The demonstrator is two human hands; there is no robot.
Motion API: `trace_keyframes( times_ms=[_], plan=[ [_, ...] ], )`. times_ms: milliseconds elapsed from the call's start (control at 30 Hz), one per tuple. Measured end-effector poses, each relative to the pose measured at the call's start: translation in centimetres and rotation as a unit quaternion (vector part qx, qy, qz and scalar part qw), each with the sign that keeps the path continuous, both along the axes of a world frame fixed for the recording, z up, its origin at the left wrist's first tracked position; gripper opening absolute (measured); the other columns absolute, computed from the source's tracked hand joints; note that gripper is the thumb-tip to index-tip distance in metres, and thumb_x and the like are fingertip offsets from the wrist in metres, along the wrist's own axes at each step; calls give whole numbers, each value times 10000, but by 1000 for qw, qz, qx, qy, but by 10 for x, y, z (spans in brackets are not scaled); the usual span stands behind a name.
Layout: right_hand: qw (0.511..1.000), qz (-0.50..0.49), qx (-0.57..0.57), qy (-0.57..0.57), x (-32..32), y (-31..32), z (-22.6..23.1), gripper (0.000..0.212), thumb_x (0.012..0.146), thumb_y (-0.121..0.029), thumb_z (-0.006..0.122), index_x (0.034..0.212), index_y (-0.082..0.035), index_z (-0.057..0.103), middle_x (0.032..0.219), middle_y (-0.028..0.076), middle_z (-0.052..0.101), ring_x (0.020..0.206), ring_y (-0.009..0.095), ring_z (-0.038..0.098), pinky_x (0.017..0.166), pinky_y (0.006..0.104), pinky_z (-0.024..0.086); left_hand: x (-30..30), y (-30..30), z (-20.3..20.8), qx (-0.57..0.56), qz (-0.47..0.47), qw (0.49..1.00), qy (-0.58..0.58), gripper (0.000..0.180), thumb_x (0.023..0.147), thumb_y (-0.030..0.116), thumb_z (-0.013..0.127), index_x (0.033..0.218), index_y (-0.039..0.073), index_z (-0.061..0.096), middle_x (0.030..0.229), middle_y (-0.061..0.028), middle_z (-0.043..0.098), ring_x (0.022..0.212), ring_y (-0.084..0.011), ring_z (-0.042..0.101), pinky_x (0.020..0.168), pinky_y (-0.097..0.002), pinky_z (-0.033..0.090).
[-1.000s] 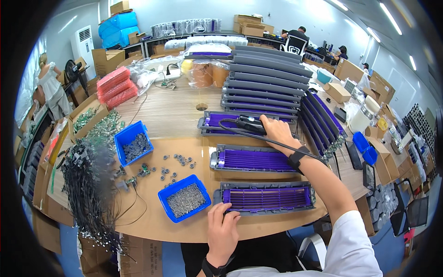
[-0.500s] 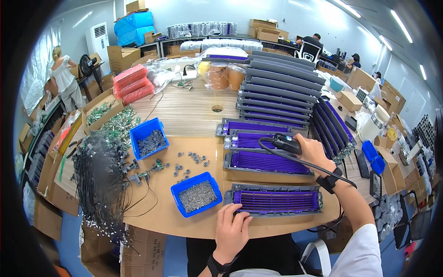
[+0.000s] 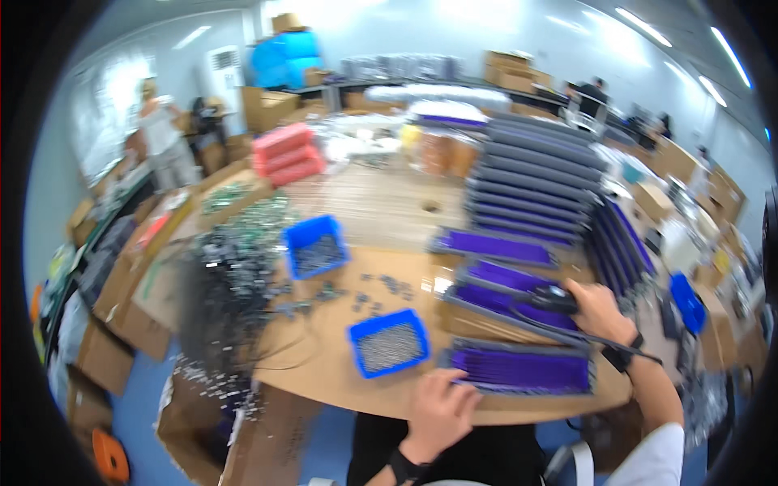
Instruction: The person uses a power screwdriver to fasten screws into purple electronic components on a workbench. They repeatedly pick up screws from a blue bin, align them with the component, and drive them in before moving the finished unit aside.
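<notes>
At near tray (image 3: 519, 371) | left hand (image 3: 442, 409) flat | right hand (image 3: 598, 312) gripping tool (image 3: 551, 300)

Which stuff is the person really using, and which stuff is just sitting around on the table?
In use:
left hand on the nearest purple tray
right hand holding a black corded tool over the middle purple tray

Just sitting:
two blue bins
grey tray stack
red packs
</notes>
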State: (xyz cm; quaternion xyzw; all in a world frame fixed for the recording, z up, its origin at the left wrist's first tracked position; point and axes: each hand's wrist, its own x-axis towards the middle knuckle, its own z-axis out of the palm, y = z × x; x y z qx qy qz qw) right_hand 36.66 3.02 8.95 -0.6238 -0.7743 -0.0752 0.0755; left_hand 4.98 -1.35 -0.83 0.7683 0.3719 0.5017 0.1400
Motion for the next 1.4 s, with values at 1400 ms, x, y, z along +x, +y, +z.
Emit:
trace_keyframes(
  times_ms=[1400],
  plan=[
    [975,76,16,207,-64,-71,42,457,619,28,742,1045,-26,585,869,192,666,800,388,659,682,403,505,-16,-15,10,-52,-52,997,9,251,719,36,785,940,47,666,1068,-122,608,980,-330,570,806,-391,486]
  ],
)
